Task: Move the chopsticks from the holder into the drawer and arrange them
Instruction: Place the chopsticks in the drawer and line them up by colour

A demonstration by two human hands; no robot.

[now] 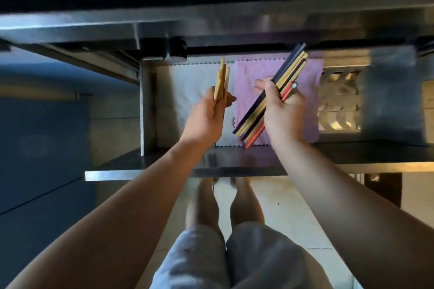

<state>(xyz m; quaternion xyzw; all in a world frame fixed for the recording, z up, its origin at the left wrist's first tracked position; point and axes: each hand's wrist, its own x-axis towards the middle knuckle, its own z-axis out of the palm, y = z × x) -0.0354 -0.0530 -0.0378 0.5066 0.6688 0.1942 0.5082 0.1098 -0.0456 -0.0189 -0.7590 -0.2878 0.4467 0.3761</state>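
Observation:
The metal drawer point(150, 166) stands pulled out below the counter, lined with a white cloth point(187, 87) and a pink cloth point(251, 73). Over the white cloth, my left hand point(206, 115) grips a small bunch of tan wooden chopsticks point(222, 77) that point away from me. Above the pink cloth, my right hand point(281, 110) clasps a larger mixed bundle of chopsticks point(288, 70), dark, tan and orange-red, slanting from lower left to upper right. The holder is not in view.
A steel counter edge point(211, 21) overhangs the back of the drawer. At the drawer's right, pale patterned items point(338, 103) lie beside a grey folded cloth point(389, 96). A blue cabinet front point(42, 138) is at the left. My legs stand on a light tiled floor.

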